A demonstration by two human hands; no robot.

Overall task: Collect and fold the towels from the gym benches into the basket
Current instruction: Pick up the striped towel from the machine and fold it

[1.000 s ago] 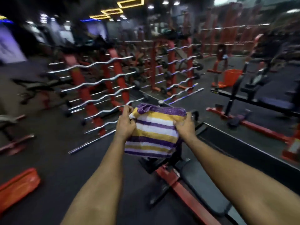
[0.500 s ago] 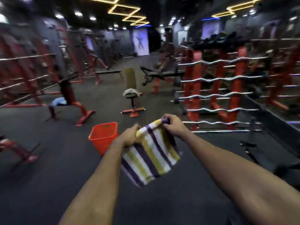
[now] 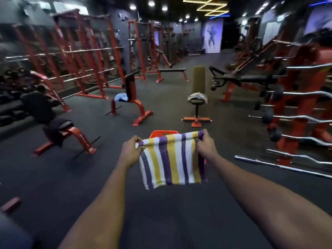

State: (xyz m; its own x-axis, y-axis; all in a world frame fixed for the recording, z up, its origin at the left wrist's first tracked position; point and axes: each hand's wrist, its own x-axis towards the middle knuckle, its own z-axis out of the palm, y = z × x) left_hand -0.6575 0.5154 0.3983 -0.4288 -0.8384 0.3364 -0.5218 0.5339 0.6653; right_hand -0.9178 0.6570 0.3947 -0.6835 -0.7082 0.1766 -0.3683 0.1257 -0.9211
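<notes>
Left hand [image 3: 130, 151] and right hand [image 3: 206, 145] each pinch a top corner of the folded striped towel [image 3: 170, 162], held taut to keep the fold. Orange basket [image 3: 164, 133] sits just behind it. I count two towels remaining: blue towel [image 3: 121, 96], grey towel [image 3: 197, 96].

We see the left hand [image 3: 130, 152] and right hand [image 3: 206, 147] pinching a folded striped towel [image 3: 170, 161], the orange basket [image 3: 164, 134] behind it.
</notes>
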